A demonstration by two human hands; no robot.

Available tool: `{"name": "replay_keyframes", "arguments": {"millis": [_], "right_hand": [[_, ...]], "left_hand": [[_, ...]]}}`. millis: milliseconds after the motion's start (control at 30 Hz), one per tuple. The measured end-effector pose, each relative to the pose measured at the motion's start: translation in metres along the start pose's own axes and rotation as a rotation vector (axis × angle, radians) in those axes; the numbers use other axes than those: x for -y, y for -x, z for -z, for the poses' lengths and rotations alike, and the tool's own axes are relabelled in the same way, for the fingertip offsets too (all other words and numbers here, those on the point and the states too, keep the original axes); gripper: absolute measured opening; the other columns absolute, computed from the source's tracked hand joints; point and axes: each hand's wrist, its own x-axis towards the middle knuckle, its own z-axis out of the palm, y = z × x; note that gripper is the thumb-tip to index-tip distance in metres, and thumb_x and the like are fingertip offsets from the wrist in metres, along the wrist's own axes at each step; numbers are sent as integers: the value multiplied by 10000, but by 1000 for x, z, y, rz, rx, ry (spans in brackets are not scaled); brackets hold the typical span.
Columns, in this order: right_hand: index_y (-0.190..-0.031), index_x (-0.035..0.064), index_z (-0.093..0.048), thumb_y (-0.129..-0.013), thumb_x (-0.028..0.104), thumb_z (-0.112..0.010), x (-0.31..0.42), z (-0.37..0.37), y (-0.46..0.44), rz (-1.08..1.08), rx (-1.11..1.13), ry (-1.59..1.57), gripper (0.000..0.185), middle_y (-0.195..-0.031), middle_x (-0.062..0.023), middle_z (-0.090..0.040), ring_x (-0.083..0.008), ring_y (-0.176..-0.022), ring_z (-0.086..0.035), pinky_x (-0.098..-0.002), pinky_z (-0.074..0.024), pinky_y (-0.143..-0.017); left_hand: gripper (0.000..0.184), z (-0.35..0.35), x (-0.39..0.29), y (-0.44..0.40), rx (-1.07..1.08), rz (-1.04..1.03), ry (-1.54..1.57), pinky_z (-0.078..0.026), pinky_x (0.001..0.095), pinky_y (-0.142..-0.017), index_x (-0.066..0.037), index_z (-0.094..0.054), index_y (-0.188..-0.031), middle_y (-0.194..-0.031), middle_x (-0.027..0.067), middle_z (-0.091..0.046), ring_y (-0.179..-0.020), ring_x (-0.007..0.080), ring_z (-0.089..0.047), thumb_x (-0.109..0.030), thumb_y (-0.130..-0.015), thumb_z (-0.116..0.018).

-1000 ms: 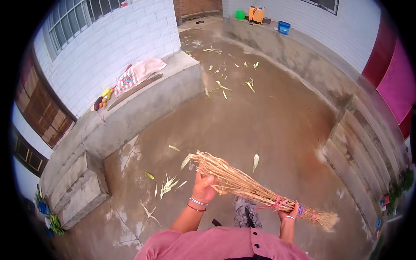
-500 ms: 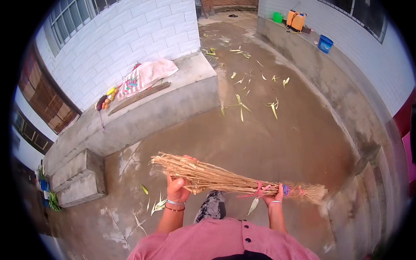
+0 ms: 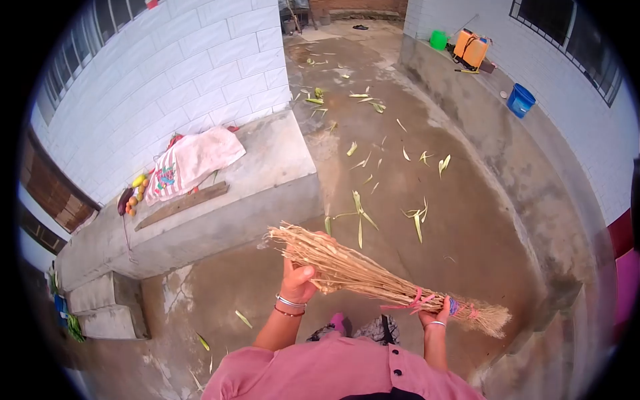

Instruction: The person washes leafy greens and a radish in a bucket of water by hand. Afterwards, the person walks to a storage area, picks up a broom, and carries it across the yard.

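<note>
A straw broom (image 3: 373, 270) lies across the front of my body, its bundle of dry stalks sloping down to the right. Pink ties and a purple band bind it near the right end, where finer bristles spread out. My left hand (image 3: 301, 280) is closed around the thicker stalk ends, thumb in front and most fingers hidden behind the bundle. Close to the ties, my right hand (image 3: 435, 313) grips the broom from below. Pale green corn husks (image 3: 417, 220) are scattered on the wet concrete ground (image 3: 400, 183) beyond it.
A raised concrete ledge (image 3: 267, 187) on the left bears a pink-and-white cloth sack (image 3: 193, 163), a wooden board (image 3: 180, 208) and some vegetables. Concrete steps (image 3: 110, 307) stand below. Along the right ledge are a blue bucket (image 3: 521, 100), an orange backpack sprayer (image 3: 471, 50) and a green container (image 3: 439, 40).
The view has shifted forward along the yard. The broom slopes more steeply and sits slightly farther right in view, still in both hands. Both feet now show below it.
</note>
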Motion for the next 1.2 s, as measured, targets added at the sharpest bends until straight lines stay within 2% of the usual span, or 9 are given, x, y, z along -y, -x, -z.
{"name": "replay_keyframes", "arguments": {"millis": [67,200,367,600,733,767,933,1000,1200], "right_hand": [[-1079,67,-510,-812,392,-543,13,-28,-37,23,-4,-22,423,-1106,-102,-536,-297,-1025,-506,-485,-403,-912],[-1100,67,-497,-821,392,-516,35,-85,-138,48,-83,-92,429,-1137,-112,-517,-307,-1050,-490,-515,-380,-924],[-1093,66,-490,-831,399,-502,57,-191,-287,-60,-87,-44,424,-1103,-116,-523,-303,-1037,-495,-514,-392,-909],[-1096,79,-494,-834,405,-501,43,-415,-438,-248,30,95,419,-1097,-107,-531,-293,-1030,-498,-498,-375,-930],[-1098,75,-494,-834,405,-499,16,-535,-513,-370,83,285,423,-1120,-122,-525,-302,-1046,-492,-490,-367,-940],[-1101,97,-493,-817,411,-541,9,-550,-549,-425,115,288,426,-1116,-116,-528,-302,-1035,-496,-534,-360,-929],[-1069,76,-503,-837,395,-522,-40,-682,-654,-406,62,316,395,-1096,-119,-537,-301,-1020,-507,-507,-396,-904],[-1046,75,-513,-846,380,-516,-58,-754,-688,-416,78,275,364,-1075,-114,-549,-295,-1006,-516,-486,-418,-889],[-1006,76,-534,-836,334,-547,-75,-911,-774,-336,78,292,310,-1047,-101,-565,-268,-997,-524,-445,-416,-908]], "left_hand": [[670,3,28,-58,106,35,-14,-433,411,-902,-31,-375,-1206,-1124,172,-474,-1071,287,-487,-206,-656,-713],[678,4,87,-166,-38,133,-5,-437,412,-891,-38,-335,-1243,-1148,159,-491,-1063,281,-503,-158,-678,-691],[710,-5,151,-327,-141,92,-19,-439,404,-885,-49,-296,-1289,-1152,137,-503,-1046,267,-516,-147,-696,-674],[626,-17,145,-509,-211,-71,-189,-428,396,-897,-33,-390,-1192,-1138,150,-495,-1068,268,-490,-214,-683,-706],[648,13,155,-585,-326,-248,-212,-413,415,-920,-31,-379,-1203,-1141,150,-473,-1079,269,-470,-237,-682,-706],[655,25,159,-607,-369,-309,-214,-408,422,-928,-31,-377,-1205,-1147,148,-463,-1081,270,-463,-246,-681,-707],[697,86,172,-751,-447,-393,-163,-420,421,-912,-32,-363,-1201,-1153,163,-448,-1076,291,-467,-247,-642,-718],[703,108,171,-832,-354,-424,-112,-427,413,-899,-27,-358,-1208,-1143,159,-460,-1062,284,-479,-258,-648,-713],[691,128,165,-1032,-343,-367,-156,-418,427,-912,-45,-368,-1229,-1124,162,-459,-1048,290,-483,-336,-696,-698]]}}
